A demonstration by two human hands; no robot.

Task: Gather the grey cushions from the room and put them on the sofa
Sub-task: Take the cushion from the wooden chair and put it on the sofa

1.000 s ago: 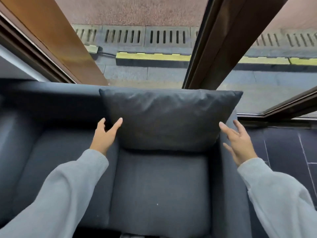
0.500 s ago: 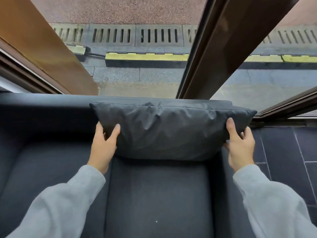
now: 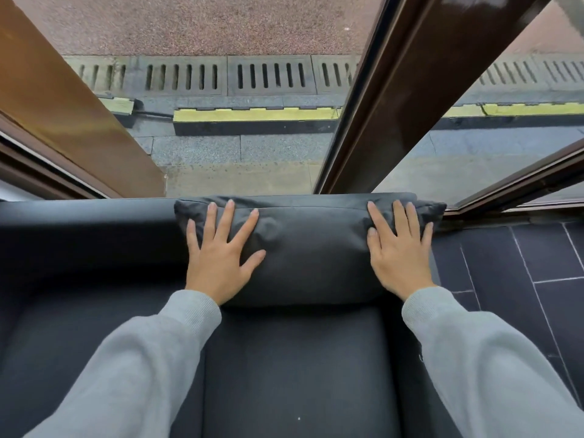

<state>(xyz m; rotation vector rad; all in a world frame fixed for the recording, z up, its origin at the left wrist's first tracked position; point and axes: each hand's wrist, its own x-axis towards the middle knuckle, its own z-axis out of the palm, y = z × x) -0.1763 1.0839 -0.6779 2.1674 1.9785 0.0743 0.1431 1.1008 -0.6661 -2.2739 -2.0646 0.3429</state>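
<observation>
A dark grey cushion (image 3: 311, 248) stands against the backrest at the right end of the dark grey sofa (image 3: 294, 368). My left hand (image 3: 221, 257) lies flat on the cushion's left part, fingers spread. My right hand (image 3: 398, 251) lies flat on its right part, fingers spread too. Both palms press on the cushion's front face; neither hand grips it. Grey sleeves cover both arms.
Behind the sofa's backrest (image 3: 79, 213) is a large window with a dark brown frame post (image 3: 395, 90) and a wooden panel (image 3: 63, 105) at the left. Dark floor tiles (image 3: 521, 273) lie to the right of the sofa.
My hands moved from the cushion's side edges onto its front face and now lie flat. The view has come closer over the sofa, and the cushion sits pressed against the backrest.
</observation>
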